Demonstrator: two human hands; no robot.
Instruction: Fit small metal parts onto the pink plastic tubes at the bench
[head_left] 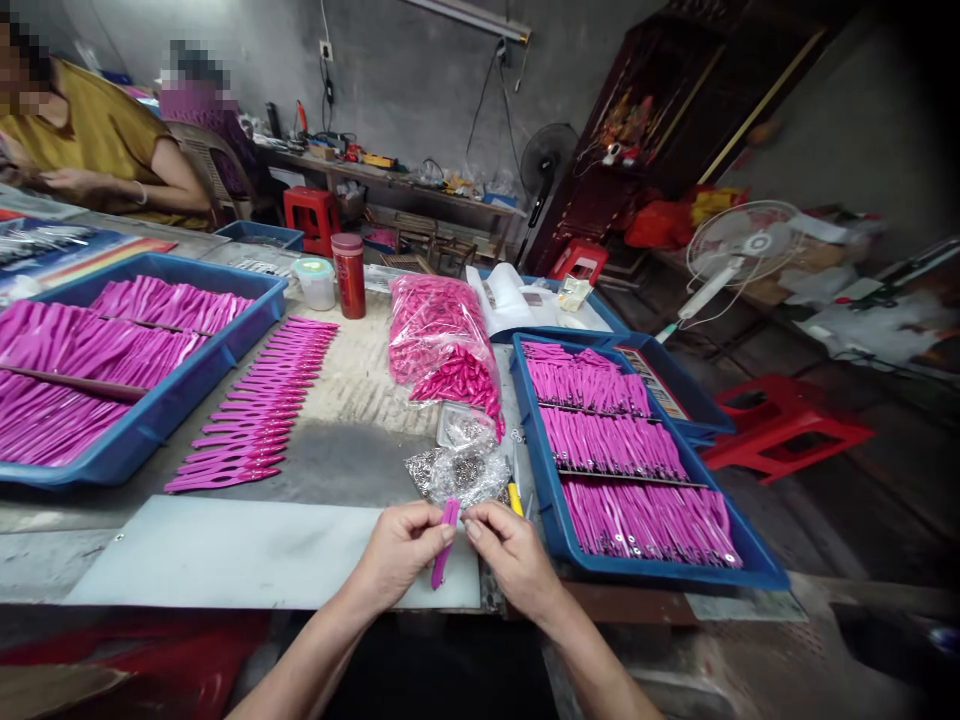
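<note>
My left hand [405, 550] pinches a slim purple plastic handle piece [447, 545] between thumb and fingers. The piece stands nearly upright over the front edge of a whitish work mat [285, 550]. Close beside its top end, the thumb and forefinger of my right hand [510, 552] are pressed together; whatever they hold is too small to make out. Just beyond my hands lie transparent bags of small metal parts [466, 470]. To the left, purple pieces with pink ends lie in a slanting row [251, 410]. A bag of pink plastic parts [439, 325] stands farther back.
Blue trays full of purple pieces flank me, one left [142, 440] and one right [551, 500]. A yellow-handled tool [514, 499] lies near my right hand. Behind are a red canister [348, 280] and a lidded tub [315, 285]. Two people sit at the far left.
</note>
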